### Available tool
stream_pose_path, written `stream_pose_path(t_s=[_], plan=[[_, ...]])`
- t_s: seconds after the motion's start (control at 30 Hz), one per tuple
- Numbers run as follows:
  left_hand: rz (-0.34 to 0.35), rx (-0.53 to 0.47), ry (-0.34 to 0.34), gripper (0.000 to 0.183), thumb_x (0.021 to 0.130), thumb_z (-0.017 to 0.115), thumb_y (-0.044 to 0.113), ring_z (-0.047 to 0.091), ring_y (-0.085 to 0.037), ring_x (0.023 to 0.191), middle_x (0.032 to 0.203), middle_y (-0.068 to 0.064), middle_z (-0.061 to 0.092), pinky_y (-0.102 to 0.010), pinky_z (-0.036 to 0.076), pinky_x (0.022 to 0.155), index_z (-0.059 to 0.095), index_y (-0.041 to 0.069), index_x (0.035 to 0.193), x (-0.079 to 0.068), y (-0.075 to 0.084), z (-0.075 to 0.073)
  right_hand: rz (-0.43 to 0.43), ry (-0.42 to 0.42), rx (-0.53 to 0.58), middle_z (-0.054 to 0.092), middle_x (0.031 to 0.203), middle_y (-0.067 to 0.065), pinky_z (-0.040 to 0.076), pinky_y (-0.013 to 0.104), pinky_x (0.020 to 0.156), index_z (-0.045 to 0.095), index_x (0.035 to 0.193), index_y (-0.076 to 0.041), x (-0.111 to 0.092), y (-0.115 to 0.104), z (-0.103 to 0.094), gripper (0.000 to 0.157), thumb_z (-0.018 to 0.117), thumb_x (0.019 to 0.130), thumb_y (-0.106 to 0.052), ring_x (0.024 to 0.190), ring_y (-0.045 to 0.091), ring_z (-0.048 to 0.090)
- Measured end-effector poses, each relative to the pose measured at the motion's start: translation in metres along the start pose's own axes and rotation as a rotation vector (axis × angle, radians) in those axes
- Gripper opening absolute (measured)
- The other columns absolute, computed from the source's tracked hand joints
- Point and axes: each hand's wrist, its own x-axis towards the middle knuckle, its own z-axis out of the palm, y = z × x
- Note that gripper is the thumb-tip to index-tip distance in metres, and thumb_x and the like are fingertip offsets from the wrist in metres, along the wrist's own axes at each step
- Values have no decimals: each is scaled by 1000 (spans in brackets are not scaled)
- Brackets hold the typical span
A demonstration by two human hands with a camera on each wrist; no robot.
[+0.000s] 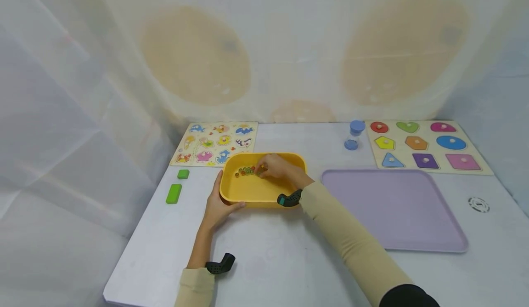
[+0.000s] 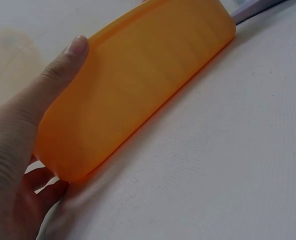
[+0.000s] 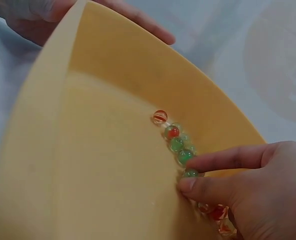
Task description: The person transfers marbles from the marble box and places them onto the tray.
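Observation:
A yellow plastic tub [image 1: 248,192] with several glass marbles [image 1: 245,171] inside stands at the middle of the table. My left hand [image 1: 217,207] grips the tub's near left corner. In the left wrist view its thumb [image 2: 62,62] lies along the outer wall, and fingers reach round the end near the base. My right hand [image 1: 275,166] is inside the tub. In the right wrist view its thumb and index finger pinch a green marble [image 3: 190,173]. Other marbles, red-striped [image 3: 160,117] and green [image 3: 177,144], lie in a row along the far wall; my right hand partly hides some.
A purple tray [image 1: 388,210] lies right of the tub. Behind stand an animal puzzle board [image 1: 212,150], a shape puzzle board [image 1: 417,134] and a blue-capped sand timer [image 1: 353,135]. Green blocks [image 1: 174,194] lie at left, a round patterned disc [image 1: 479,204] at far right.

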Motion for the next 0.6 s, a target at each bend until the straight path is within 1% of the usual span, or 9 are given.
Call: stream_pose_path(t_s=[0.1, 0.2, 0.27, 0.3, 0.37, 0.43, 0.53, 0.6], plan=[[20, 18, 8, 113, 59, 83, 32, 33, -20, 129, 147, 1, 25, -40, 27, 106, 10, 22, 145, 0, -4, 1, 9, 11, 2, 64, 106, -4, 46, 21, 77, 70, 97, -16, -1, -2, -2, 16, 66, 81, -15, 88, 9, 54], [33, 36, 20, 114, 58, 83, 36, 34, -17, 128, 146, 4, 25, -40, 28, 106, 10, 24, 145, 0, -8, 2, 8, 36, 20, 65, 99, -7, 43, 19, 67, 70, 96, -17, -5, -6, -6, 16, 67, 81, -18, 76, 8, 51], [40, 40, 24, 114, 58, 83, 36, 33, -18, 129, 146, 3, 24, -41, 27, 106, 10, 21, 145, 1, -10, 2, -5, 60, 51, 62, 79, -7, 37, 19, 57, 70, 97, -16, -11, -8, -12, 16, 67, 81, -19, 62, 9, 43], [40, 40, 23, 114, 59, 83, 35, 33, -18, 129, 147, 3, 24, -41, 27, 106, 10, 19, 145, 2, -11, 3, -14, 77, 67, 57, 69, -6, 34, 19, 54, 70, 97, -16, -16, -9, -17, 17, 66, 81, -20, 56, 9, 39], [34, 39, 24, 115, 58, 84, 33, 33, -19, 129, 147, 1, 24, -42, 27, 106, 10, 16, 145, 3, -11, 4, -44, 119, 95, 42, 54, -4, 29, 21, 50, 69, 98, -14, -30, -8, -28, 19, 66, 81, -21, 49, 11, 29], [26, 35, 22, 116, 57, 84, 30, 33, -21, 129, 147, -2, 25, -42, 27, 106, 11, 12, 145, 4, -11, 4, -66, 173, 106, 28, 49, -3, 25, 22, 47, 69, 99, -13, -49, -4, -39, 20, 66, 82, -23, 45, 11, 23], [8, 30, 26, 117, 56, 85, 30, 34, -20, 128, 146, -2, 26, -42, 28, 105, 12, 12, 145, 5, -10, 4, -60, 274, 80, 26, 49, -5, 24, 22, 46, 69, 97, -17, -85, 9, -54, 20, 66, 80, -26, 46, 10, 23], [2, 43, 37, 117, 55, 85, 34, 34, -18, 128, 146, 1, 26, -41, 28, 105, 12, 15, 145, 4, -9, 2, -21, 332, 74, 26, 50, -6, 23, 22, 44, 69, 96, -20, -110, 21, -61, 19, 67, 79, -28, 46, 10, 24]])
